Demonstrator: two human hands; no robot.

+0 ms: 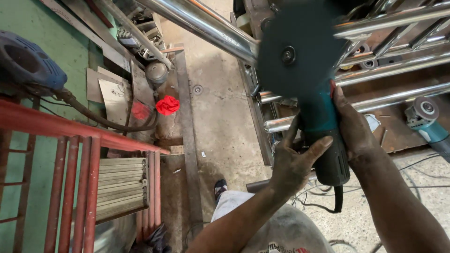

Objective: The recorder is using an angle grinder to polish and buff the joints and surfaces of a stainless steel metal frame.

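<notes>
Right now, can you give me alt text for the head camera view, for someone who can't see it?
Seen from above, a person's right hand grips a teal angle grinder whose dark disc sits against shiny steel tubes, while the left hand touches the tool's body with fingers spread. A red metal frame, a red cloth and a second grinder lie around on the concrete floor.

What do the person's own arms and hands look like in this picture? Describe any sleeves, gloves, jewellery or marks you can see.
Both forearms are bare: no sleeves reach into view. The left hand and the right hand wear no gloves, and no rings, watch or bracelet show. The fingers and knuckles look smudged with dark workshop grime. No tattoos or bandages are visible.
</notes>
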